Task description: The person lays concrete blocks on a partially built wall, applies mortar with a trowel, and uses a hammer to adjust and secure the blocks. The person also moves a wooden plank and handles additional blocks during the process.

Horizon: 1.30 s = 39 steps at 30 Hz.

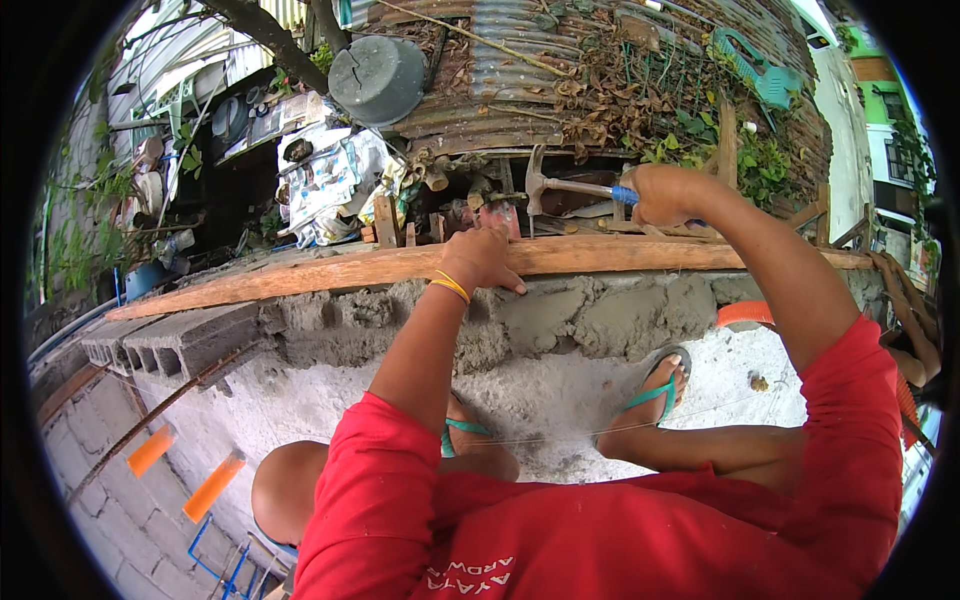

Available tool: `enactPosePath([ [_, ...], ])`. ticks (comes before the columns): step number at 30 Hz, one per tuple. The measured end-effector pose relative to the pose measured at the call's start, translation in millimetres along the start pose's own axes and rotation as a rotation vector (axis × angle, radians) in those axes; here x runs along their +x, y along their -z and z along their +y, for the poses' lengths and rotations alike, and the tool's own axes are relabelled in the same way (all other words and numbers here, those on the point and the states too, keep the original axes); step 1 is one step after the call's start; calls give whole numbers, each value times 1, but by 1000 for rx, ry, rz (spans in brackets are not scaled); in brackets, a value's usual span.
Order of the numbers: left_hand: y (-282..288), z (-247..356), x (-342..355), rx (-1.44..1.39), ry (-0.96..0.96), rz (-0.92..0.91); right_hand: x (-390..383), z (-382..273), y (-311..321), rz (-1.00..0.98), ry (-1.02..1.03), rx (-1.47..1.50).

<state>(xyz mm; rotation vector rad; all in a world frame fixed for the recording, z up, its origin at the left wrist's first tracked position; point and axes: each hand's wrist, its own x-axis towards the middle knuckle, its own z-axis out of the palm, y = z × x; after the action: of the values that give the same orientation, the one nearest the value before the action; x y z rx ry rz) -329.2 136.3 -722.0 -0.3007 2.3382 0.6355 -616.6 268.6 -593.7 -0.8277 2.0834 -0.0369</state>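
Note:
In my right hand [665,195] is the blue grip of a claw hammer [575,186]. Its metal head hangs over the far edge of a long wooden plank [620,255]. Below the head shows a thin upright piece, perhaps a nail, too small to be sure. My left hand [480,258] lies over the plank just left of the hammer, its fingers bent over the far edge and thumb on the near side. Their tips are partly hidden. Along the plank's near side runs a ridge of wet grey mortar [625,318].
Hollow concrete blocks [195,335] sit at the left by a rusty bar. Beyond the plank are a rusty corrugated roof [510,80] with dry leaves, a grey tub [377,80] and white sacks [330,180]. My sandalled feet rest on pale ground. Another person's limb [905,315] shows far right.

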Motion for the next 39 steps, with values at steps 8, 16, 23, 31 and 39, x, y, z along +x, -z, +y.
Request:
enactPosePath([
  [8,0,1,3,-13,9,-36,1,-25,38,530,25,478],
  [16,-1,1,1,1,-10,-8,-5,16,19,-209,75,-358],
  [23,-1,-2,2,6,-17,-12,37,-25,59,735,63,708],
  [31,2,-1,1,24,-21,-4,10,3,54,-120,104,-173],
  [39,2,-1,-6,13,-19,39,1,-1,-19,163,35,-192],
])
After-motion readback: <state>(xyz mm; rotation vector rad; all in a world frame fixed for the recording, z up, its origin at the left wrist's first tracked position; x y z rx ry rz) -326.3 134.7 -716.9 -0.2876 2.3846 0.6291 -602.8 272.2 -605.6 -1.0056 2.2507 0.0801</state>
